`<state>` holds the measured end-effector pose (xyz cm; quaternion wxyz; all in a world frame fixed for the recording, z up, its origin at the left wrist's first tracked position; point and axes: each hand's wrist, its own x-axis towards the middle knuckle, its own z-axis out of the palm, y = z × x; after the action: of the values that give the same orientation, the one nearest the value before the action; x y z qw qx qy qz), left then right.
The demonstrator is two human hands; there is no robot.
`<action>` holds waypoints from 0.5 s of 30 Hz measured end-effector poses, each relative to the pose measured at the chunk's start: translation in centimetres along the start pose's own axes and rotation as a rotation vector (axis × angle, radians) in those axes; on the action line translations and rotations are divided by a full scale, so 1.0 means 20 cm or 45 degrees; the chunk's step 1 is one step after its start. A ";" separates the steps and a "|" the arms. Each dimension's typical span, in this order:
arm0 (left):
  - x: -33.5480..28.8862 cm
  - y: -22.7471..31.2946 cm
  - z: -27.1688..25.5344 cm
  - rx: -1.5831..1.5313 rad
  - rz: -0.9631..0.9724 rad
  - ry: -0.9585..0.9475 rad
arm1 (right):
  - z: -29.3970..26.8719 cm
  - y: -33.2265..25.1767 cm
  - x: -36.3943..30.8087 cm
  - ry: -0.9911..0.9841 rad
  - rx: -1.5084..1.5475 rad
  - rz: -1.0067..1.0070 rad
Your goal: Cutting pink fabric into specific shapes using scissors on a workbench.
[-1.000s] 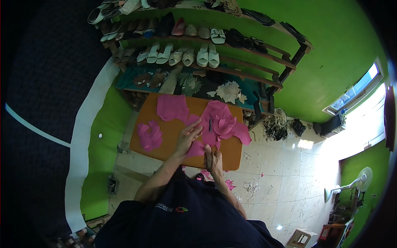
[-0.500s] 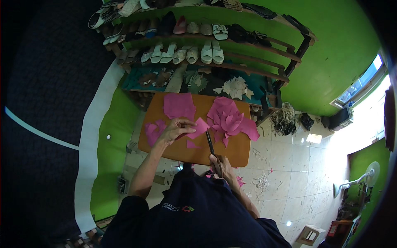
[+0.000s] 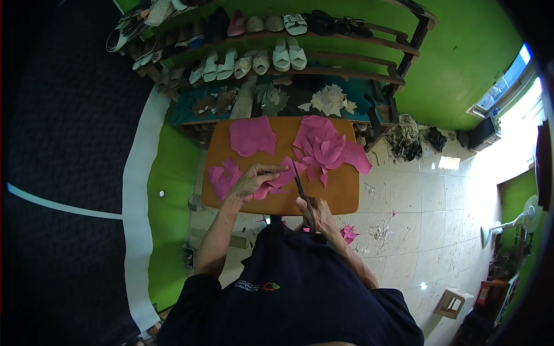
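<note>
My left hand point(image 3: 249, 182) pinches a small pink piece of sheet material point(image 3: 292, 168) between thumb and fingers above the table. My right hand point(image 3: 318, 214) grips a pair of dark scissors point(image 3: 299, 185) near the table's front edge. Their blades point away from me and meet the right side of the pink piece. Whether the blades are apart is too small to tell. A heap of pink petal-shaped pieces point(image 3: 324, 151) lies to the right. At the far left is a larger pink sheet point(image 3: 252, 136), and pink offcuts point(image 3: 223, 177) lie beside my left hand.
The orange-brown table point(image 3: 340, 199) stands before me. Behind it, a wooden rack point(image 3: 340, 72) holds several rows of shoes, with cream scraps point(image 3: 329, 100) on its lower shelf. Scraps point(image 3: 381, 229) litter the tiled floor at right. A white fan point(image 3: 528, 210) stands farther right.
The whole view has shifted. My left hand has turned the pink piece, and the scissors now reach farther along its right side. Both hands keep their hold.
</note>
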<state>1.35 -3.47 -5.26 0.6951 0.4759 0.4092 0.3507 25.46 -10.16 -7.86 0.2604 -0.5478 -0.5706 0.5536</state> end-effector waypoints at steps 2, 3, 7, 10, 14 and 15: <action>-0.01 0.00 0.00 -0.017 0.013 0.002 | 0.00 0.00 0.00 -0.016 -0.056 0.032; -0.01 -0.01 0.00 -0.014 0.008 -0.001 | 0.00 0.00 0.00 -0.013 -0.050 0.035; -0.01 0.01 -0.01 0.015 -0.026 0.037 | -0.01 -0.04 -0.01 0.035 -0.036 -0.069; -0.01 -0.01 -0.03 0.068 -0.045 0.048 | 0.00 -0.06 -0.02 0.067 -0.052 -0.095; 0.00 -0.03 -0.07 0.084 -0.017 0.016 | 0.00 -0.06 -0.01 0.082 -0.084 -0.095; 0.00 -0.04 -0.07 0.089 -0.018 0.016 | -0.01 -0.06 -0.02 0.083 -0.079 -0.097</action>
<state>0.04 -3.20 -6.22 0.6778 0.4948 0.4290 0.3341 25.32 -10.14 -6.71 0.2826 -0.5511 -0.5993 0.5072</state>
